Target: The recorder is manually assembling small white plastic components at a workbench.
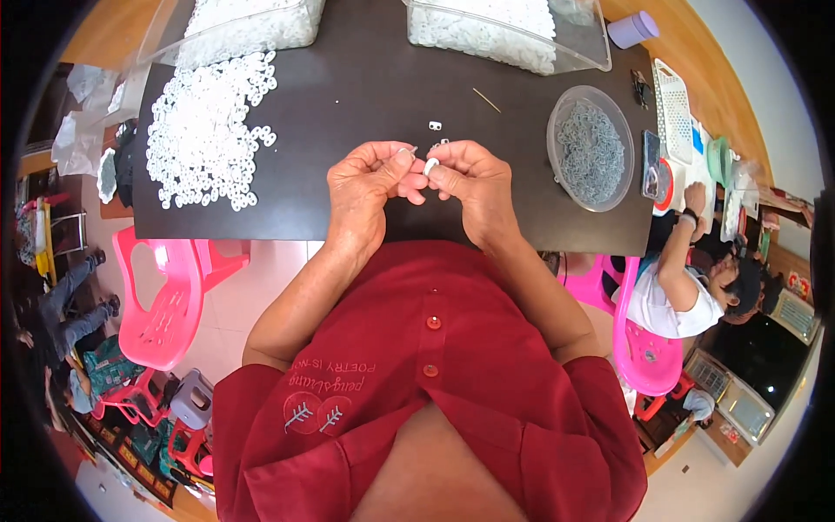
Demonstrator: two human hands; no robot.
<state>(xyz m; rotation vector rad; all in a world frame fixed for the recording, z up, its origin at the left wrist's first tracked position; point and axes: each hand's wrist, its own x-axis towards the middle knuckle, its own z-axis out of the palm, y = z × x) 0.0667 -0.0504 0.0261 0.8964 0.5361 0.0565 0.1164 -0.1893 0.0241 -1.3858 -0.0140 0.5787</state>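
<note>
Both hands meet above the near part of the dark table (365, 96). My right hand (478, 178) pinches a small white plastic piece (430, 165) between thumb and index finger. Close beside it, my left hand (365, 178) has thumb and index finger pressed together; a thin, pale tip shows there, too small to name. Just beyond the fingertips lies a small white piece with two dark holes (434, 126), with another partly hidden by my right hand. Loose white oval pieces (204, 130) are heaped to the left. An oval clear tub (554, 143) of small grey metal parts stands on the right.
Two clear bins (317, 30) (504, 59) of white pieces stand at the far side. A thin stick (487, 100) lies between bin and tub. Farther right are a phone (651, 165), a white basket (670, 104) and a lilac cup (633, 30). Another person (674, 296) sits at right. A pink chair (165, 304) stands left.
</note>
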